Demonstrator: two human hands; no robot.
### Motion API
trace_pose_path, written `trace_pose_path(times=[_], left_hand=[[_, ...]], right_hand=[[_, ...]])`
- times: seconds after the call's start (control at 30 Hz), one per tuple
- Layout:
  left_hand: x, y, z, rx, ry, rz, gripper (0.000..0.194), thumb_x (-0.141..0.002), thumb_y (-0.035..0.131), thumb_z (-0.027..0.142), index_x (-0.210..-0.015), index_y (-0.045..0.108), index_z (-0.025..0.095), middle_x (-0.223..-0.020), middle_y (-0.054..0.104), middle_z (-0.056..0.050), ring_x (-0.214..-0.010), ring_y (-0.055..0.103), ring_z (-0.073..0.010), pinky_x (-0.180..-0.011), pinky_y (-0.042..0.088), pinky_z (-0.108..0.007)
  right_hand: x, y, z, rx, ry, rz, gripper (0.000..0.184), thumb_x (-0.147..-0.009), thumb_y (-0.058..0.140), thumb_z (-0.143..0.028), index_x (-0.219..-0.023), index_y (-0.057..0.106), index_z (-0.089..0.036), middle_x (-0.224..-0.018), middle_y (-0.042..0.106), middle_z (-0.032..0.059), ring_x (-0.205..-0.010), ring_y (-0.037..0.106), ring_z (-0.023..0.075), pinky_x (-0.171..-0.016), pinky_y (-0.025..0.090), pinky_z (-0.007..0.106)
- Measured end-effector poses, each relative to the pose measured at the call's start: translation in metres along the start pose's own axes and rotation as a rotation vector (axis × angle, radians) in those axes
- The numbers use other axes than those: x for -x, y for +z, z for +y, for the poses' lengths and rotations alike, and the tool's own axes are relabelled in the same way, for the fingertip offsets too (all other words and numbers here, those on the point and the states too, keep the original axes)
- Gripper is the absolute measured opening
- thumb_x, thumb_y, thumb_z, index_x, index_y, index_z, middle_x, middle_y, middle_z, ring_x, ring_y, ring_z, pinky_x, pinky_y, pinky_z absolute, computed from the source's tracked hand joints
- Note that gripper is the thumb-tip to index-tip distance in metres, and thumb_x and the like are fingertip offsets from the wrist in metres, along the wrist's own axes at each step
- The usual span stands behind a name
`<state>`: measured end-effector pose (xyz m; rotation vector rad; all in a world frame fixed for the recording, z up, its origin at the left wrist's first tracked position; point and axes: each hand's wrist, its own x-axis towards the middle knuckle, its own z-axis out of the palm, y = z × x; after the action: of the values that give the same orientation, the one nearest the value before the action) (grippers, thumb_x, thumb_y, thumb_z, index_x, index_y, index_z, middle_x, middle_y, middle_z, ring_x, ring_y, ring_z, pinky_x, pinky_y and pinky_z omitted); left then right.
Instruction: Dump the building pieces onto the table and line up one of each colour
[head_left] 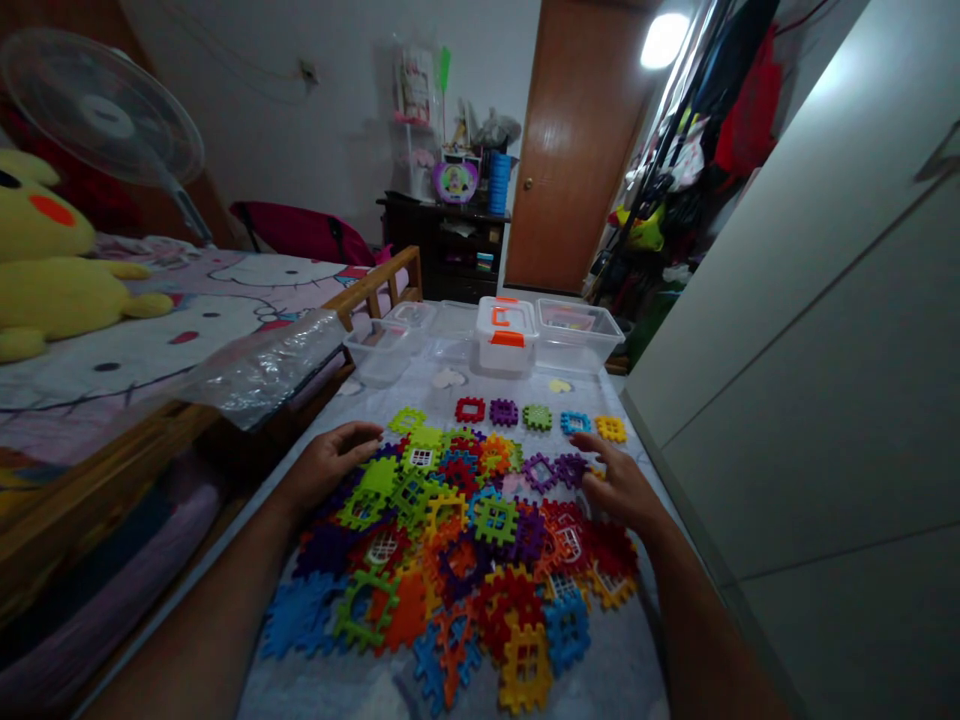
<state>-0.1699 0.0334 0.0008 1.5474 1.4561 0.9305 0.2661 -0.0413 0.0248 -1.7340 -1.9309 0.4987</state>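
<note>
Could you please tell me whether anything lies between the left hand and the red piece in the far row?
Yes: a lime-green frame lies between the left hand and the red piece; the hand could probably pass above it.

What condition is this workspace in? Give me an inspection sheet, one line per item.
Surface: pale patterned cloth
Job's things: pile of toothed plastic pieces, with a row of five pieces behind
Clutter: orange-latched box and clear bins at the far end
Hands: left hand open beside green pieces; right hand near the row, grip unclear
Cables: possible thin wire near the wall socket
Surroundings: bed and fan left, door ahead, cabinet right
</note>
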Motion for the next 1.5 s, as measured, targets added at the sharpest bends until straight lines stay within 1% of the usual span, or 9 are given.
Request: trace_pose_path(times=[0.1, 0.3, 0.5, 0.6, 0.7, 0.87, 1.13, 1.33, 1.5], left_hand=[[0.0, 0.0, 0.001, -0.002, -0.005, 0.002, 0.056, -0.063, 0.075, 0.065, -0.099, 0.076, 0.021, -0.104, 0.077, -0.007, -0.099, 0.071, -0.0298, -0.092, 0.054, -0.037], [0.0, 0.0, 0.002, 0.0, -0.008, 0.01, 0.057, -0.061, 0.075, 0.066, -0.097, 0.076, 0.021, -0.102, 0.078, -0.008, -0.098, 0.071, -0.0309, -0.092, 0.055, -0.039], [0.0, 0.001, 0.002, -0.01, -0.01, -0.006, 0.06, -0.063, 0.073, 0.067, -0.1, 0.075, 0.019, -0.105, 0.077, -0.009, -0.1, 0.07, -0.0317, -0.093, 0.054, -0.04], [-0.001, 0.0, 0.0, -0.016, -0.004, -0.01, 0.06, -0.063, 0.073, 0.067, -0.1, 0.074, 0.02, -0.105, 0.077, -0.008, -0.101, 0.07, -0.0316, -0.093, 0.054, -0.041], [-0.002, -0.001, -0.003, -0.023, 0.01, -0.024, 0.06, -0.065, 0.072, 0.068, -0.101, 0.074, 0.02, -0.106, 0.077, -0.008, -0.101, 0.07, -0.0314, -0.094, 0.053, -0.04], [-0.003, -0.002, -0.008, -0.042, 0.02, -0.029, 0.058, -0.068, 0.071, 0.066, -0.104, 0.073, 0.02, -0.107, 0.076, -0.008, -0.102, 0.07, -0.0304, -0.095, 0.053, -0.039], [-0.001, -0.002, -0.005, -0.033, 0.035, -0.031, 0.057, -0.069, 0.07, 0.066, -0.103, 0.074, 0.02, -0.105, 0.077, -0.007, -0.1, 0.07, -0.0298, -0.092, 0.054, -0.038], [-0.001, -0.002, -0.003, -0.037, 0.038, -0.035, 0.057, -0.069, 0.07, 0.065, -0.102, 0.074, 0.019, -0.106, 0.076, -0.008, -0.1, 0.07, -0.0295, -0.093, 0.053, -0.038], [-0.001, -0.002, -0.004, -0.027, 0.025, -0.033, 0.055, -0.069, 0.071, 0.064, -0.102, 0.073, 0.02, -0.106, 0.076, -0.008, -0.101, 0.07, -0.0301, -0.092, 0.053, -0.039]], right_hand=[[0.0, -0.009, 0.004, 0.053, 0.036, 0.033, 0.062, -0.072, 0.052, -0.016, -0.134, 0.055, -0.017, -0.136, 0.06, 0.0143, -0.128, 0.054, 0.0273, -0.11, 0.04, 0.047], [-0.001, 0.005, 0.005, 0.194, -0.014, -0.139, 0.067, -0.068, 0.058, -0.009, -0.135, 0.056, -0.016, -0.139, 0.057, 0.0152, -0.128, 0.05, 0.0313, -0.109, 0.037, 0.049], [-0.004, 0.007, 0.008, 0.146, -0.038, -0.101, 0.063, -0.072, 0.061, -0.011, -0.134, 0.057, -0.019, -0.137, 0.056, 0.0134, -0.129, 0.048, 0.0294, -0.111, 0.036, 0.048], [-0.005, 0.005, 0.001, 0.039, -0.102, -0.067, 0.065, -0.074, 0.059, -0.011, -0.138, 0.053, -0.025, -0.14, 0.053, 0.009, -0.134, 0.045, 0.0266, -0.115, 0.033, 0.047], [-0.007, 0.008, -0.014, -0.017, -0.161, -0.131, 0.07, -0.073, 0.056, -0.007, -0.14, 0.051, -0.027, -0.142, 0.053, 0.0069, -0.135, 0.042, 0.0249, -0.116, 0.031, 0.047], [-0.01, 0.015, -0.037, 0.072, -0.152, -0.285, 0.071, -0.072, 0.055, -0.003, -0.14, 0.052, -0.025, -0.141, 0.056, 0.007, -0.134, 0.042, 0.027, -0.115, 0.03, 0.05], [-0.015, 0.009, -0.036, 0.195, -0.149, -0.335, 0.076, -0.07, 0.057, -0.003, -0.143, 0.047, -0.022, -0.146, 0.051, 0.0098, -0.138, 0.036, 0.0293, -0.115, 0.029, 0.049], [-0.029, 0.006, -0.046, 0.336, -0.207, -0.442, 0.069, -0.067, 0.063, -0.007, -0.135, 0.054, -0.017, -0.139, 0.056, 0.0127, -0.127, 0.044, 0.0312, -0.108, 0.034, 0.045], [-0.036, 0.002, -0.051, 0.476, -0.231, -0.483, 0.049, -0.066, 0.073, -0.021, -0.115, 0.064, -0.017, -0.119, 0.061, 0.0132, -0.109, 0.052, 0.0314, -0.095, 0.04, 0.043]])
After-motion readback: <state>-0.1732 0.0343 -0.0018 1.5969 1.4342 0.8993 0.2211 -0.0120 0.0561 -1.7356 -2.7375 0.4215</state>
